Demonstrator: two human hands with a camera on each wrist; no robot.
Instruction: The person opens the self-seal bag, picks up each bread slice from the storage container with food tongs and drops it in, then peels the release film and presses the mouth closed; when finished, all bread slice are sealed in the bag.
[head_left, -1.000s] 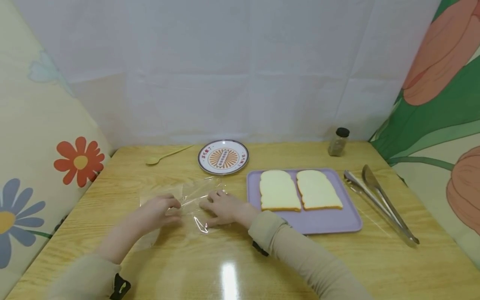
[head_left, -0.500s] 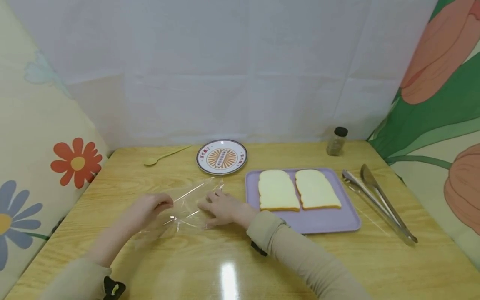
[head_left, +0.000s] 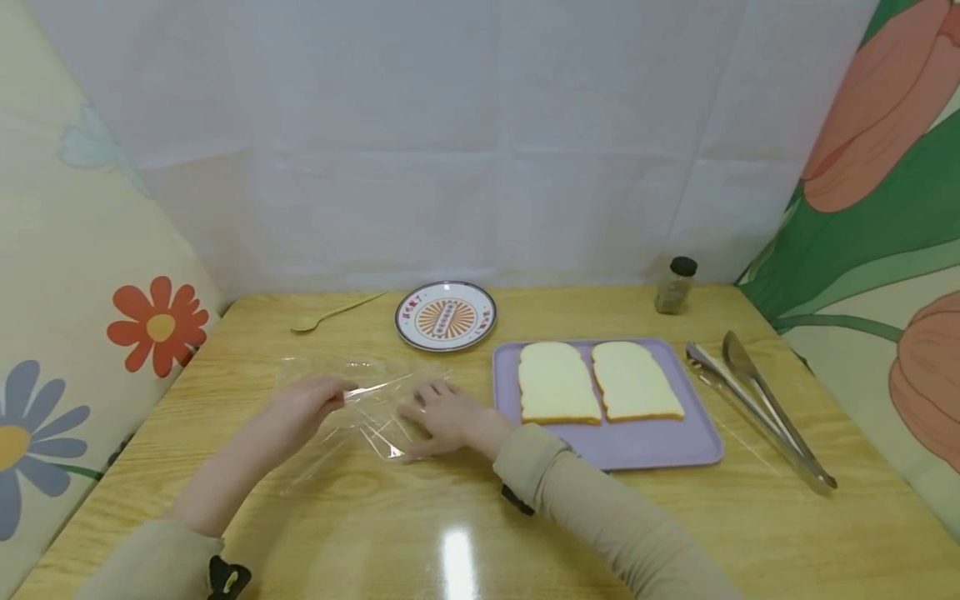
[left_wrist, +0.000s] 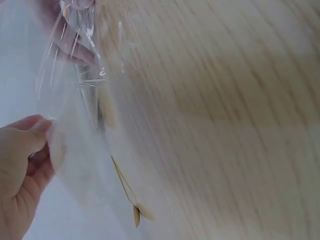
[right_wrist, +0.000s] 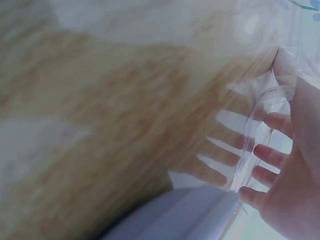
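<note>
Thin, crinkled clear plastic film lies on the table between my two hands; I cannot tell whether it is a bag or a single sheet. My left hand pinches its left side between thumb and fingers, and in the left wrist view the film hangs from that pinch, a little off the wood. On the film's right side rests my right hand, its fingers spread. In the right wrist view the fingers look nearly straight, touching the film without curling round it.
A purple tray with two bread slices is just right of my right hand. Metal tongs lie beyond it, and a black-capped jar stands behind. A patterned plate and a golden spoon are at the back.
My left hand has drawn slightly left with the film's edge, and the film has shifted and wrinkled between the hands. My right hand stays in place on it.
</note>
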